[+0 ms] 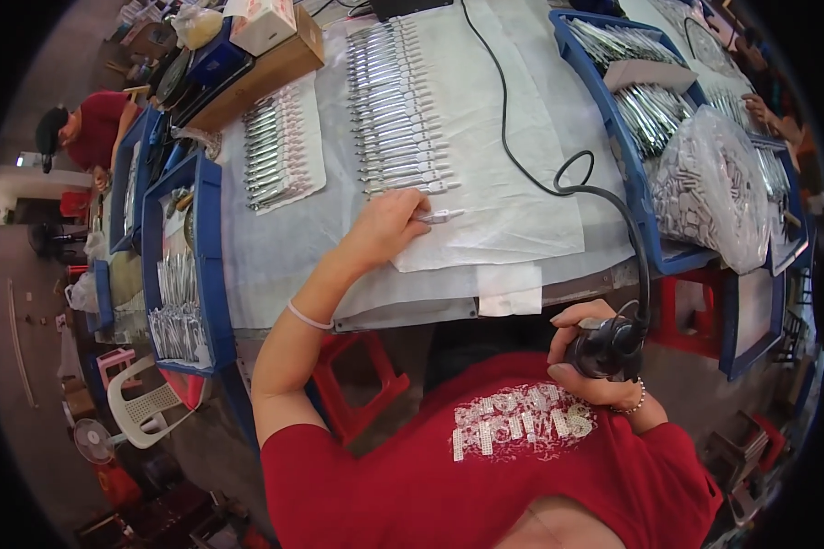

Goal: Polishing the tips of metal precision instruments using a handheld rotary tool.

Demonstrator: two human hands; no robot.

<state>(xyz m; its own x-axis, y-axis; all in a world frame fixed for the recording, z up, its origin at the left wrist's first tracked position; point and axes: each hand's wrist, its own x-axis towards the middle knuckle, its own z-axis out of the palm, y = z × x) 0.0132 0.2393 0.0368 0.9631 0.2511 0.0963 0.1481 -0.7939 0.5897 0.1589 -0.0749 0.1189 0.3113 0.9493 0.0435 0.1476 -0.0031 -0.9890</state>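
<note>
Although a long column of slender metal pieces (389,110) has been laid out side by side on the white sheet (513,229), the work is judged to be unfinished, since one more slender piece (444,217) is placed at the column's near end with its inner part hidden under the left hand (389,225). That piece appears to be pinched between thumb and fingertips, close to the sheet. In the right hand (581,352), a black corded handheld device (606,348) is gripped with curled fingers, beyond the table's near edge. A shorter row of similar pieces (275,146) is set out to the left on a separate white backing. Whether either group has been fully worked cannot be told.

Much stock seems to be left. In the blue crate (639,206) on the right, loose slender metal parts (652,114) are heaped on either side of a cardboard strip (650,75), and a clear plastic bag (712,174) is filled with small pale parts. In the blue tray (212,274) on the left, slender silvery parts (178,306) are bundled in two groups toward the near end; the items at its far end cannot be identified.
</note>
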